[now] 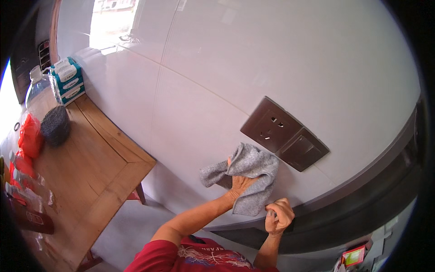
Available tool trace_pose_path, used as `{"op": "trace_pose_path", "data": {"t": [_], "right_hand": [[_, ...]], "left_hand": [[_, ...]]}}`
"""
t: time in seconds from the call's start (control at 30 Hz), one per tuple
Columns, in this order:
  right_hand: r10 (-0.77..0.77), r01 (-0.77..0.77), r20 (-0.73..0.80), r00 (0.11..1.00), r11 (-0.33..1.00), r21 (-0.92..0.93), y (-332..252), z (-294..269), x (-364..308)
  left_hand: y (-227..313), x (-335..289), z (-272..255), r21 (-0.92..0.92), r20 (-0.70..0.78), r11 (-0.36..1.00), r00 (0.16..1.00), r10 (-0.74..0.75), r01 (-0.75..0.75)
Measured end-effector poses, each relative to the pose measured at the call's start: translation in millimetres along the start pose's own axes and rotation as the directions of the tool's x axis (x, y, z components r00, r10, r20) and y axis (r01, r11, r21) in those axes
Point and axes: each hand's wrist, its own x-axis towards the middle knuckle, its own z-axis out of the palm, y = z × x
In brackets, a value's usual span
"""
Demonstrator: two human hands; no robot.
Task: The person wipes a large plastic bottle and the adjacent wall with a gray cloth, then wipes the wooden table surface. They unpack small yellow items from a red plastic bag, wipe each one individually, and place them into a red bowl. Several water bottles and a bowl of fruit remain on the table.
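Below and to the left of the brown socket plate [284, 134], which is sitting on a pale wall [326, 59], the left hand [242, 185] is holding a gray cloth [255, 165]; its fingers are grasping the fabric, though the folds are hiding most of them. The gray cloth is draping around the left hand, its upper right edge lying just below the socket plate. The right hand [280, 215] is hovering below the socket plate, near the lower right edge of the gray cloth, its fingers curling into a clenched fist; whether they are enclosing anything, I cannot tell. Well to the left of the socket plate, a wooden bench [99, 172] is carrying stacked teal-and-white boxes [69, 80], a clear bottle [40, 93], a dark gray bundle [56, 126] and a red bag [30, 137].
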Motion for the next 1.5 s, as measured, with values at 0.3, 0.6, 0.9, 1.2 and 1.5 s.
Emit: {"op": "trace_pose_path", "data": {"t": [0.3, 0.6, 0.9, 1.2, 1.5], "right_hand": [[-0.165, 0.150, -0.055, 0.985, 0.967, -0.207, 40, -84, -18], [-0.224, 0.221, -0.051, 0.973, 0.974, -0.050, 85, -82, -60], [-0.318, 0.293, -0.092, 0.944, 0.932, -0.215, 104, -107, -56], [-0.340, 0.227, -0.213, 0.916, 0.877, -0.424, 121, -86, -50], [-0.313, 0.060, -0.215, 0.925, 0.680, -0.731, 97, -56, -39]], "left_hand": [[62, -3, 90, 0.008, -0.137, 0.998, 0.989, 0.058, -0.058], [78, -14, 142, 0.096, -0.265, 0.992, 0.959, 0.102, -0.079], [48, -42, 140, 0.525, -0.118, 0.840, 0.966, 0.230, -0.136], [-40, -48, 66, 0.277, -0.408, 0.925, 0.903, -0.131, 0.260], [-140, -61, -22, 0.292, -0.527, 0.835, 0.807, -0.267, 0.467]]}}
